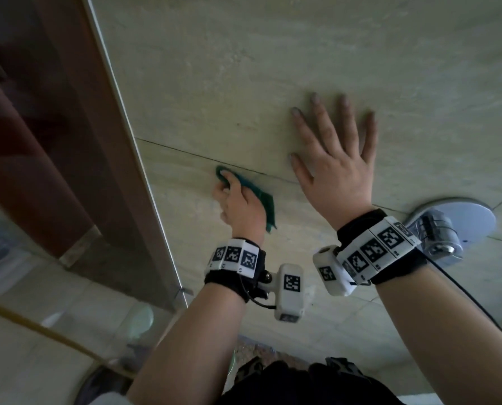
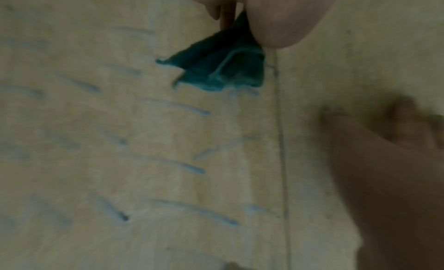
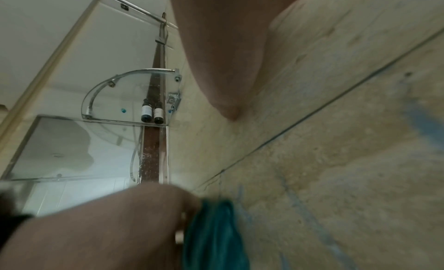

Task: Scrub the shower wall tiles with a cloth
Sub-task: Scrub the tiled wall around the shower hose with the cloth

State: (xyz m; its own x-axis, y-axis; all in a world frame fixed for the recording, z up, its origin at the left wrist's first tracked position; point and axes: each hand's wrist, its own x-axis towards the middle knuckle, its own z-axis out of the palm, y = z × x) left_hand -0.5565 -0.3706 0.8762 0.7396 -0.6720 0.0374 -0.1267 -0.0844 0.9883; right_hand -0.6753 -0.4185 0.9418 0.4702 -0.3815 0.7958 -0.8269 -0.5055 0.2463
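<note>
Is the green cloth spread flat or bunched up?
Bunched: the green cloth shows folds, gripped in the left hand against the wall tiles.

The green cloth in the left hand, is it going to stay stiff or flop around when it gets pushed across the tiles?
Probably floppy: the green cloth hangs in soft folds below the left hand that grips it. It likely bunches when pushed, since its edges curl and crease against the wall tiles. It seems light, held by a few fingers.

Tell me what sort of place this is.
Most likely a bathroom shower stall. The wall is faced with large beige tiles, a chrome shower valve is mounted on it, and a glass enclosure with a curved corner shelf carrying two small bottles stands alongside.
</note>
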